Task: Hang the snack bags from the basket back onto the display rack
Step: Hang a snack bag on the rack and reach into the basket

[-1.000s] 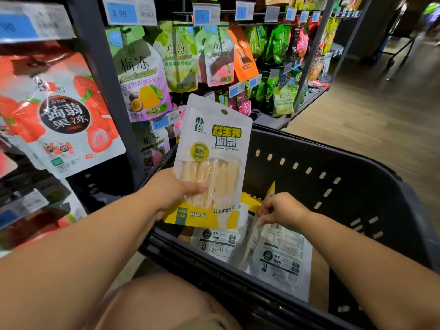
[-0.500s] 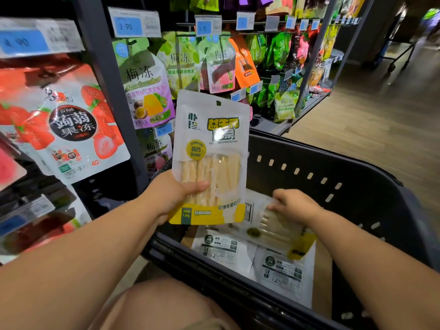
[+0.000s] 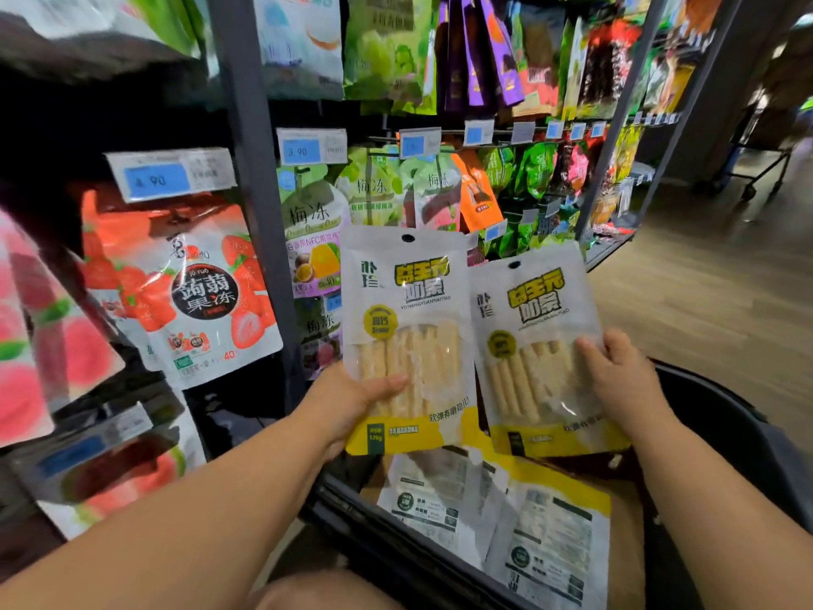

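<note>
Head view: the left hand [image 3: 352, 398] grips one bag [image 3: 409, 292] by its lower left edge, with the thumb laid across the clear window. The bag stands upright above the fingers, hang hole on top. The right hand [image 3: 624, 385] grips a second bag [image 3: 534, 328] by its right edge, thumb on the front and the other fingers hidden behind. The two bags are side by side with their inner edges meeting, in front of the rack [image 3: 253, 178].

A second ago the right hand was down in the basket [image 3: 726, 416], picking at the bags lying there. It has since lifted one out, turned it face forward and raised it level with the first. The left hand has carried its bag higher too, and the gaze has tipped up toward the rows of hooks.

So two bags are out and ready to hang, neither yet on a hook. At least two spare bags [image 3: 550, 534] lie face down in the basket below both hands. I cannot tell which hook is theirs; no matching row shows. With both hands full, threading each small hole onto a hook will likely be fiddly.
</note>
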Available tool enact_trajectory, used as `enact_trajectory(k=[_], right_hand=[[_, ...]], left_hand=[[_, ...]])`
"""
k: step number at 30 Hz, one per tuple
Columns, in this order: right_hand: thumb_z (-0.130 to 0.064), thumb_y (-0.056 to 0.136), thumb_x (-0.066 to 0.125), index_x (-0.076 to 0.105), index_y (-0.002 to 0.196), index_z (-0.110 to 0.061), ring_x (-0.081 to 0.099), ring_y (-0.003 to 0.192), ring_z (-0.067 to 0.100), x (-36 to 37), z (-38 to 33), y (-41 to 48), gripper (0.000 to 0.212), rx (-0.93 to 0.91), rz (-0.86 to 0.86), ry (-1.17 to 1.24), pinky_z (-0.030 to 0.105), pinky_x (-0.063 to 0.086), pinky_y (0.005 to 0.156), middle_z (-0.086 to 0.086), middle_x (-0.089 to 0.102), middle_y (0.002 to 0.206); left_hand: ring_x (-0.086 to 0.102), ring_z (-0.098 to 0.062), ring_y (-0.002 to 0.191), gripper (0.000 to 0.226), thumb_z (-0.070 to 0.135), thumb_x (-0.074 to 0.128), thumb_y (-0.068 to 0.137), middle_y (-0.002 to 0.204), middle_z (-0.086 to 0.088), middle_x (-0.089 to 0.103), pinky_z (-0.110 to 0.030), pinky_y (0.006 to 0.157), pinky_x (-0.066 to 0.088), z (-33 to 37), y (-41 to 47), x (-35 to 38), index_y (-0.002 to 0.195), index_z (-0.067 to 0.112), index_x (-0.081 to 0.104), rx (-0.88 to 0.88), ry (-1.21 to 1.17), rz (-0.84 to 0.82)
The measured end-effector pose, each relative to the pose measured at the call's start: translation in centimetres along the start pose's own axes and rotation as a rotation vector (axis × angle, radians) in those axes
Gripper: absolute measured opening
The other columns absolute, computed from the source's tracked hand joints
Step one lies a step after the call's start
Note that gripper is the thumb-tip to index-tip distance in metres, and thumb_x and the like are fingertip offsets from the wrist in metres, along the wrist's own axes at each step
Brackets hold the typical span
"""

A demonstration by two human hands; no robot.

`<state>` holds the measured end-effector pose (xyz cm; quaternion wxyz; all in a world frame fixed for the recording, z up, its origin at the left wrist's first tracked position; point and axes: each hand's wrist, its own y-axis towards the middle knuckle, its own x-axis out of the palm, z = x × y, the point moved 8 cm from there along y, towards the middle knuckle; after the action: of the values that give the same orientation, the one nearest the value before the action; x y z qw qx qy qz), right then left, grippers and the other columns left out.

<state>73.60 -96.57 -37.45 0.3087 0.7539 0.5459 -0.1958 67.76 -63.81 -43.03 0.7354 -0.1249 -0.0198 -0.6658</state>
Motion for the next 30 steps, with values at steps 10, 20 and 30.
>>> enact_trajectory(k=[10, 20, 30], right_hand=[[-0.028, 0.101, 0.051, 0.051, 0.090, -0.020, 0.054, 0.085, 0.026, -1.1, -8.5, 0.2, 0.013, -0.129, 0.070, 0.400, 0.035, 0.042, 0.068, 0.001, 0.056, 0.086], [-0.036, 0.099, 0.051, 0.053, 0.095, -0.005, 0.053, 0.080, 0.030, 0.6, -18.6, -2.6, 0.031, -0.285, -0.004, 0.487, 0.041, 0.043, 0.070, 0.023, 0.057, 0.093], [-0.026, 0.098, 0.054, 0.056, 0.092, -0.004, 0.051, 0.076, 0.018, 7.3, -29.9, -9.9, 0.023, -0.372, -0.270, 0.622, 0.032, 0.038, 0.064, 0.009, 0.056, 0.083]], left_hand=[[0.072, -0.033, 0.096, 0.037, 0.004, 0.076, 0.077, 0.105, -0.015, 0.074, -0.052, 0.091, 0.055, 5.3, -1.2, -2.5, 0.113, 0.010, 0.069, 0.129, -0.087, 0.133], [0.071, -0.026, 0.098, 0.046, 0.026, 0.090, 0.065, 0.101, -0.003, 0.076, -0.047, 0.098, 0.052, 11.7, -7.2, -11.7, 0.107, 0.017, 0.072, 0.360, 0.096, 0.411], [0.068, -0.002, 0.060, 0.017, 0.011, 0.081, 0.074, 0.083, -0.004, 0.073, -0.020, 0.064, 0.057, 15.8, -15.8, -16.6, 0.086, 0.014, 0.069, 0.516, 0.112, 0.496]])
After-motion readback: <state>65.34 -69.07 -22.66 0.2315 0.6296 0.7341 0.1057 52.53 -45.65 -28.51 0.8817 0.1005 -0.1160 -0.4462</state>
